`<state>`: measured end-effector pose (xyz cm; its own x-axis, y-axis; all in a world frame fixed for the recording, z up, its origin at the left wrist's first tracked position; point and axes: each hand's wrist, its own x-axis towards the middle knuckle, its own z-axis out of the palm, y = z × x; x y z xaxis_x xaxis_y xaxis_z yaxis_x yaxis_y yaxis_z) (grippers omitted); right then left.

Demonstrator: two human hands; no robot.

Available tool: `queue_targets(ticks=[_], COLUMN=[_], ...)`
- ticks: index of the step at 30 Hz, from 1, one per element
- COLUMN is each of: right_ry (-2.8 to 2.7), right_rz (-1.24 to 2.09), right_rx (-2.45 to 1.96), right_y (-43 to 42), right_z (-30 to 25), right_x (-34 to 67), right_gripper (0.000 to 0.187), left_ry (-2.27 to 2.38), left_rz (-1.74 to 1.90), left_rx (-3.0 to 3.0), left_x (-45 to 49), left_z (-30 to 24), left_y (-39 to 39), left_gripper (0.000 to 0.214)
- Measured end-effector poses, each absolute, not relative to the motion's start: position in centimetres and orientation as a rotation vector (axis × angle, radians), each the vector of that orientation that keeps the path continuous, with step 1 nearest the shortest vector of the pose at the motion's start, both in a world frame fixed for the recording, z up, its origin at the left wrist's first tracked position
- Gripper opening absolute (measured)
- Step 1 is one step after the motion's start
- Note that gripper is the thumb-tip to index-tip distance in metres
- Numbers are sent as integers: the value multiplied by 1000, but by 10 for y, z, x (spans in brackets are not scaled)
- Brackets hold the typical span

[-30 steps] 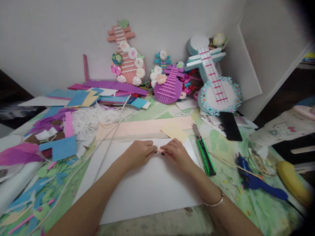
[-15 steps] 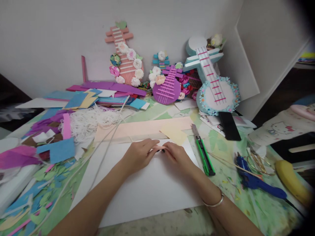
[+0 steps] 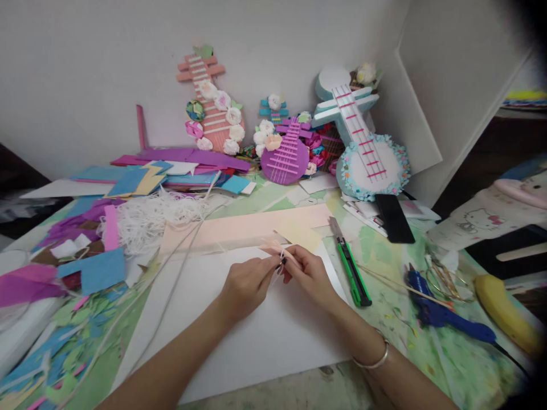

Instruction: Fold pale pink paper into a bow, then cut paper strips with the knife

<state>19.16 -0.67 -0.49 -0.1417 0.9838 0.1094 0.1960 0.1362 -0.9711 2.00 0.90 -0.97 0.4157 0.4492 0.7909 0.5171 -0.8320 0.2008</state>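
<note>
Paper piece point(image 3: 270, 244) | flared end away, long axis seemingly fore-and-aft | left fingers point(image 3: 262, 269), right fingers point(image 3: 299, 255) pinched on it

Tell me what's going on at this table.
A person's left hand and right hand meet above a large white sheet, pinching a small pale pink piece with what looks like white thread at it. Just beyond lies a long peach strip with a pale yellow piece at its right end. A green utility knife lies right of the sheet, blade out. Decorated model lutes, one purple, stand at the back.
</note>
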Motion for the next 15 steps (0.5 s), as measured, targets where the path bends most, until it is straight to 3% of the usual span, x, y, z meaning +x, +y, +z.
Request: queue_targets(ticks=[4, 15], right_ry=[-1326, -1349], right_rz=[1255, 1245], right_rx=[-1106, -1098], right_y=[-4, -4], right_z=[-6, -10], right_x=[190, 192], right_gripper=[21, 20], left_ry=[-918, -1086], left_rz=[-1553, -1691], left_rx=[-2644, -2836], left_x=[21, 21], left_z=[-6, -2], left_y=[8, 15], left_gripper=[16, 24])
